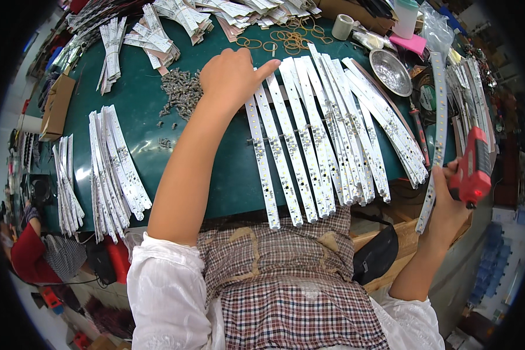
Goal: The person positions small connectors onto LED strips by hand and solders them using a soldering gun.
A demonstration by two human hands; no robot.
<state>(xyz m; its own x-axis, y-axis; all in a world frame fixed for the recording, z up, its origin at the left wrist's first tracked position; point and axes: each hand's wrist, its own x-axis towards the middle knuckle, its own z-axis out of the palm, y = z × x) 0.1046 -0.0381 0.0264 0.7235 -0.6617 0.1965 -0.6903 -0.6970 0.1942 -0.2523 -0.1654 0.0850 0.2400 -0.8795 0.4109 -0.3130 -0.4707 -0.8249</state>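
My left hand reaches over the table, palm down. Its thumb is spread toward the far ends of a fanned row of white LED strip boards; its bent fingertips are hidden, and nothing shows in its grip. Beside its wrist lies a pile of small grey connector-like parts. Out at the right, my right hand is closed around a single long LED strip board held upright. A red-and-black hand tool shaped like a glue gun, with a lit red light, is against that hand; whether it is gripped too is unclear.
Bundled boards lie at the left, with more at the back near rubber bands. Toward the right are a metal bowl, a tape roll and a red-handled soldering iron. The row's near ends overhang the green table.
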